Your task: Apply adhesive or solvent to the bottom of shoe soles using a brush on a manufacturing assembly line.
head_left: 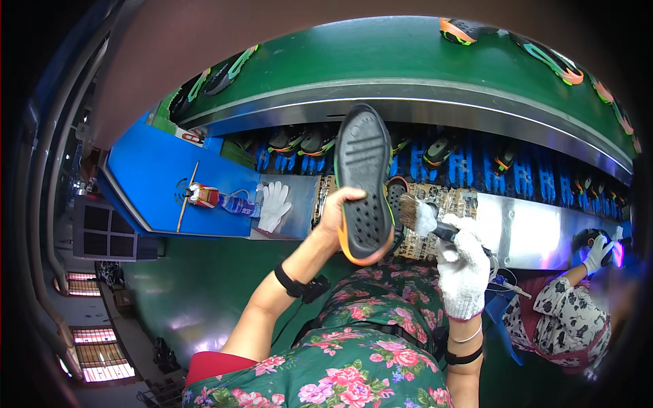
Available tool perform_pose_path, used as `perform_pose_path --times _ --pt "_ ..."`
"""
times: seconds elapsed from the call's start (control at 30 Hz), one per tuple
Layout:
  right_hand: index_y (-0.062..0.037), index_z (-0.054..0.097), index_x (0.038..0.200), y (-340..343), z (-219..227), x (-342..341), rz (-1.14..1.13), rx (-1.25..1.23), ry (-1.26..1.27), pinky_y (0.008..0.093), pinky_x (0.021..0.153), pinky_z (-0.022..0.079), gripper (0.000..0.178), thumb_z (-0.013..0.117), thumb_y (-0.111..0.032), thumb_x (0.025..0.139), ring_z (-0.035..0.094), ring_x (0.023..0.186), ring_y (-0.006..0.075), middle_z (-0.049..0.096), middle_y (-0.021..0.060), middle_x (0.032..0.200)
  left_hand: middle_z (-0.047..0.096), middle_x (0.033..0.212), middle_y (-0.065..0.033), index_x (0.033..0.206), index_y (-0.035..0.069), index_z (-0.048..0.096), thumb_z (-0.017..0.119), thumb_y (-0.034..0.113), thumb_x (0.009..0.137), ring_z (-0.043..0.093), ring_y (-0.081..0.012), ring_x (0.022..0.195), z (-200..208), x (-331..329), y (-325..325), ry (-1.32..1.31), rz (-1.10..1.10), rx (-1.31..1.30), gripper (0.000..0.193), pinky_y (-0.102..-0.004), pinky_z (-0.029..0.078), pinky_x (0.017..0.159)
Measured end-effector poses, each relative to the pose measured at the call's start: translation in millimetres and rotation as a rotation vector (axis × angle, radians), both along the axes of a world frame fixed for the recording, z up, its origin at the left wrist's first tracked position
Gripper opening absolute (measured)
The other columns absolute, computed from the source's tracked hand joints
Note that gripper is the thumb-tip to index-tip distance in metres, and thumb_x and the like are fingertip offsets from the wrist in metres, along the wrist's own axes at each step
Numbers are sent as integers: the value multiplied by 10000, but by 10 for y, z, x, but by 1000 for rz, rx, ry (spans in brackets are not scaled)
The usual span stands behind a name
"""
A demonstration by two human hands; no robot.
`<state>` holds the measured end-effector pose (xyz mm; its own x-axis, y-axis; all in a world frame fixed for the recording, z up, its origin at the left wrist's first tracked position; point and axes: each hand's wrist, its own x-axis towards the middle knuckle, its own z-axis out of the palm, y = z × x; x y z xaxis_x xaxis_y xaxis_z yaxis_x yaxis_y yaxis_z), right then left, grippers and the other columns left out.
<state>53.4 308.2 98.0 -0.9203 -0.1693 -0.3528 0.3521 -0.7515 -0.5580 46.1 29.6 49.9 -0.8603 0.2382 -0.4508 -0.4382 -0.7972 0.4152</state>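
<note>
Floral green clothing [360, 370] fills the foreground. Beyond it, the bare left hand [334, 212] grips a black shoe sole [365, 160] with orange edging; just beside the sole's right edge, the gloved right hand [465, 265] clasps a bristle brush [423, 216].

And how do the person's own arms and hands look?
The left hand is bare; the left forearm has a black strap and black device. The right hand wears a white knitted glove; the right forearm, a pale bangle and black band.
</note>
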Motion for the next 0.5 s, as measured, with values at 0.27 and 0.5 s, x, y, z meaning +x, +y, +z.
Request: perform_pose_path --times 0.27,0.5 --pt "37 773 1021 -80 259 40 69 450 357 290 837 559 201 767 57 822 704 943 151 771 126 1063 718 1220 -195 1315 -28 614 653 155 772 717 -339 1096 -57 409 742 69 5 161 574 -478 576 999" --pt "-12 783 977 7 171 -39 -53 900 864 334 782 575 206 809 36 778 728 869 230 767 155 1042 571 1470 -120 1518 81 470 286 904 897 583 -282 1303 37 360 1001 30 62 167 1048 -469 471 1106"
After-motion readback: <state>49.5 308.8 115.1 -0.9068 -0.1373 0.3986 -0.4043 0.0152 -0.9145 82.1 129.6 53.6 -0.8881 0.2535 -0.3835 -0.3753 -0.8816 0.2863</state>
